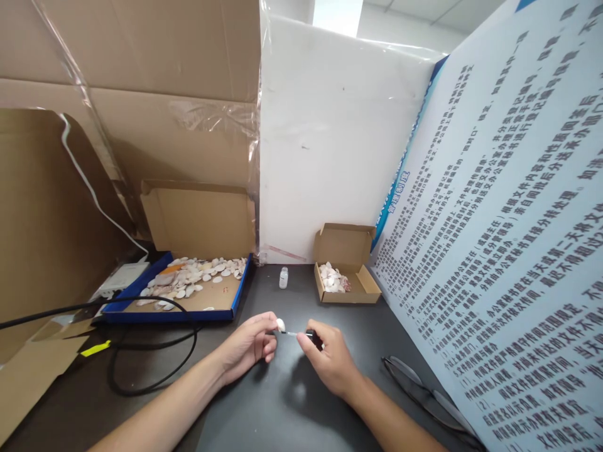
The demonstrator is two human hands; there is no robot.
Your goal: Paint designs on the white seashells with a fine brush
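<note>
My left hand pinches a small white shell between thumb and fingertips above the dark table. My right hand grips the black cap of a small brush, and its thin tip touches the shell. A small clear bottle stands uncapped behind the hands. Left of it, a flat blue-edged box holds several pale shells. To the right, a small cardboard box holds a smaller heap of shells.
Cardboard walls and a white foam board close the back. A large printed board leans along the right. A black cable loops at left, and eyeglasses lie at right near my forearm.
</note>
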